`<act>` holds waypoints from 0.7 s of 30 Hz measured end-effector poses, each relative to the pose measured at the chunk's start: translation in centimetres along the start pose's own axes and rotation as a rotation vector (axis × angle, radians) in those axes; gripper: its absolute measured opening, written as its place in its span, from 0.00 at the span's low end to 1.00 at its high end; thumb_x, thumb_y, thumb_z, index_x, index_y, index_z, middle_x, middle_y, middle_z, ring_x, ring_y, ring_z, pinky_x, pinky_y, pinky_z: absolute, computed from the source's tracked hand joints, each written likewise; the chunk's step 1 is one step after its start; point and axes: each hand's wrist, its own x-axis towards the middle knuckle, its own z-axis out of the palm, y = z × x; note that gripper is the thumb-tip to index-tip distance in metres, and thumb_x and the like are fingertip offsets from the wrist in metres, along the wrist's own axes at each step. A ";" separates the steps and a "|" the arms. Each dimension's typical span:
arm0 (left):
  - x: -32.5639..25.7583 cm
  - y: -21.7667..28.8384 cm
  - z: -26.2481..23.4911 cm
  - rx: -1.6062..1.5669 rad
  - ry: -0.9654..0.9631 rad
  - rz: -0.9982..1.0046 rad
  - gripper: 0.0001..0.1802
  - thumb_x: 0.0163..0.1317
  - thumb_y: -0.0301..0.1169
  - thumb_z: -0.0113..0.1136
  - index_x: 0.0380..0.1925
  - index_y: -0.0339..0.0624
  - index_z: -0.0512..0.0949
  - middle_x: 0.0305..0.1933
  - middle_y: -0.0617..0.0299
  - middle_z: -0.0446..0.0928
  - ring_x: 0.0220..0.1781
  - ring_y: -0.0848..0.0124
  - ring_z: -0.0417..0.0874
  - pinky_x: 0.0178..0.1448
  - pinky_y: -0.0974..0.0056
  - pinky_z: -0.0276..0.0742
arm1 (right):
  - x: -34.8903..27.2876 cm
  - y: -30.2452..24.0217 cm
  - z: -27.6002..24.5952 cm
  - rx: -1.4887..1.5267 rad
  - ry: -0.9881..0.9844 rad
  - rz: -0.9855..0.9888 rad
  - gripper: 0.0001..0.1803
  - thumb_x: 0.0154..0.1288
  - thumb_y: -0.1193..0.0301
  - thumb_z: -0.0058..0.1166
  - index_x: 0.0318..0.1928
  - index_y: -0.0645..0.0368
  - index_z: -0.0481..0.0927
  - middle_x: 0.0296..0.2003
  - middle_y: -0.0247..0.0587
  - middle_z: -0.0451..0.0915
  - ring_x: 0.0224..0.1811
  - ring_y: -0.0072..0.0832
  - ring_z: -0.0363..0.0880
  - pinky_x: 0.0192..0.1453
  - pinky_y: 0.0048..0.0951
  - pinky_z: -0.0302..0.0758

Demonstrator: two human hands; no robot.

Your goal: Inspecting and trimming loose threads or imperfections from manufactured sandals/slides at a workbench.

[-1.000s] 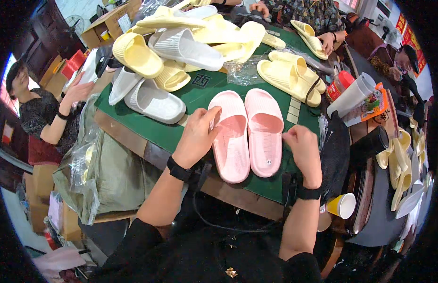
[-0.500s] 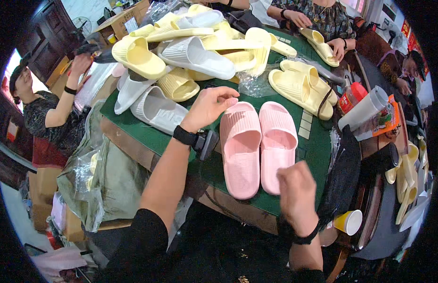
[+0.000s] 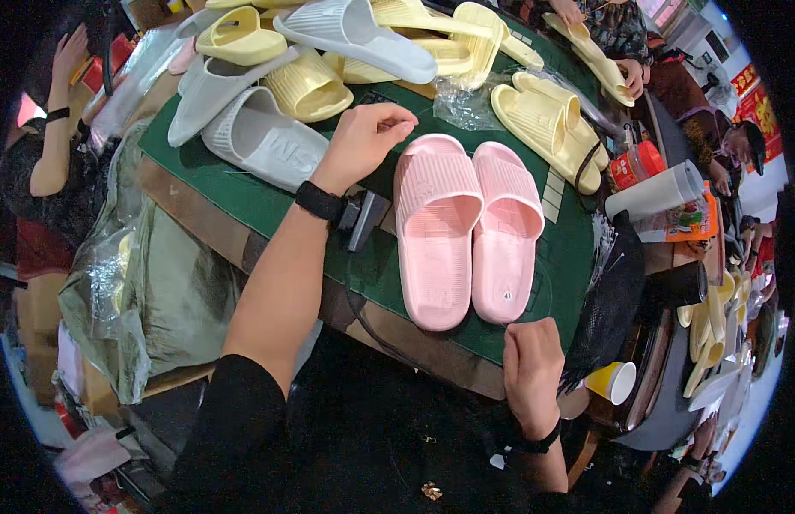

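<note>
Both hands now off the pink slides [image 3: 467, 230], left paired at table's near edge: L hand [image 3: 367, 137] lifted beyond them, fingers loosely curled, empty; R hand [image 3: 532, 364] pulled back, closed, holding nothing visible.

- Looking steeply down from head height over the near edge of the green-covered table [image 3: 243, 201], close in, lens tipped slightly forward.
- Wide fisheye: table edges bending toward the dark circular rim, corners of the frame black.
- Own forearms rising from the lower edge; left hand [image 3: 363, 137] reaching mid-table, right hand [image 3: 532, 367] down by the near edge.
- Pair of pink slippers [image 3: 466, 227] sitting almost dead centre, nearest to the lens.
- Far edge squeezed against the top of the frame, other people's hands just showing there and at the left side.
- One view only, nothing shared with another.
</note>
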 end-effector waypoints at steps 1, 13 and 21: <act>0.0 0.1 0.0 0.010 -0.005 0.016 0.10 0.65 0.28 0.60 0.43 0.34 0.82 0.34 0.63 0.83 0.36 0.79 0.80 0.42 0.70 0.76 | -0.1 0.0 0.0 0.005 0.024 0.021 0.06 0.54 0.85 0.56 0.32 0.64 0.74 0.26 0.46 0.71 0.31 0.44 0.71 0.34 0.40 0.70; 0.0 -0.4 0.1 0.001 -0.001 -0.017 0.11 0.65 0.28 0.60 0.44 0.34 0.83 0.34 0.62 0.84 0.36 0.77 0.82 0.43 0.69 0.77 | -0.2 0.2 -0.9 0.168 0.167 0.377 0.03 0.62 0.83 0.54 0.33 0.66 0.73 0.28 0.47 0.73 0.30 0.39 0.74 0.37 0.34 0.72; -0.1 -0.3 0.3 0.067 -0.003 -0.017 0.11 0.64 0.28 0.61 0.43 0.34 0.83 0.34 0.60 0.85 0.36 0.76 0.83 0.43 0.69 0.78 | -1.1 0.8 -0.9 0.255 0.205 0.412 0.03 0.64 0.82 0.53 0.33 0.66 0.74 0.30 0.45 0.77 0.33 0.34 0.78 0.41 0.30 0.74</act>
